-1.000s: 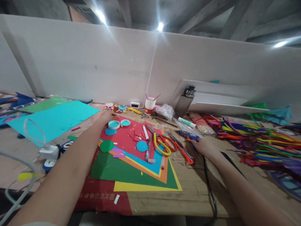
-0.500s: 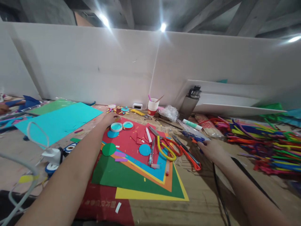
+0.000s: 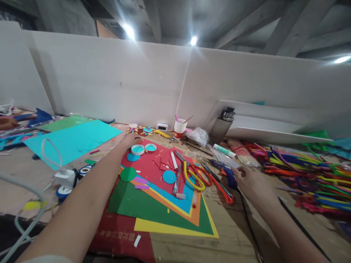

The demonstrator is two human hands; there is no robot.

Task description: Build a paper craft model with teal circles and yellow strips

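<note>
At the far left corner of the red paper, my left hand rests with its fingers stretched out, partly hidden by the wrist. Close by stand two white-rimmed rings with light blue tops. Below them lie a blue paper disc and a green paper disc. My right hand is just right of a blue hot glue gun, whose black cord runs towards me. Its thumb and fingers are slightly apart, with nothing visible between them. Yellow-handled scissors and orange-handled scissors lie left of the gun.
Pipe cleaners are heaped at the right. Along the back stand a paper cup, a grey bottle and a glue stick. A turquoise sheet and a white plug lie at the left. A white partition rises behind.
My right hand has come off the glue gun and shifted slightly right, leaving the gun's handle in view. My left hand stays in about the same place. The head view has tilted up a little.
</note>
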